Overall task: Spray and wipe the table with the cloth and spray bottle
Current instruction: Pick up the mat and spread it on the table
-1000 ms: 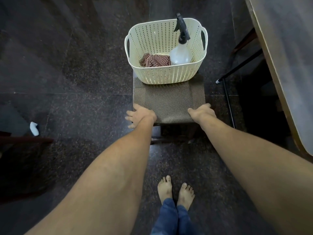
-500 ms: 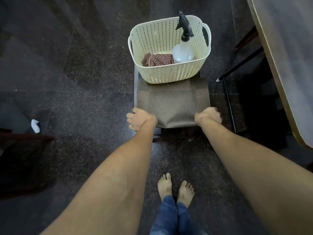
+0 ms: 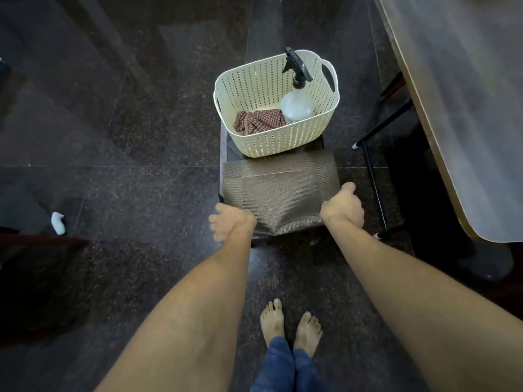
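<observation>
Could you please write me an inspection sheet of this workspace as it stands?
Surface: table at right, grey top, partly in view.
Job's things: spray bottle standing, cloth crumpled beside it, both in the basket on the stool.
Clutter: white scrap on the floor, left.
Hands: right hand grips the stool's right edge; left hand at its near left corner, grip blurred.
Cables: nothing seen.
Surroundings: dark speckled floor; black metal legs right of the stool; bare feet.

Head view, sole entry: wide-angle camera worn on the head, facing steeply down and slightly forward; feet (image 3: 291,325) at near edge, stool (image 3: 280,190) close mid-frame, surface (image 3: 467,94) along the right
</observation>
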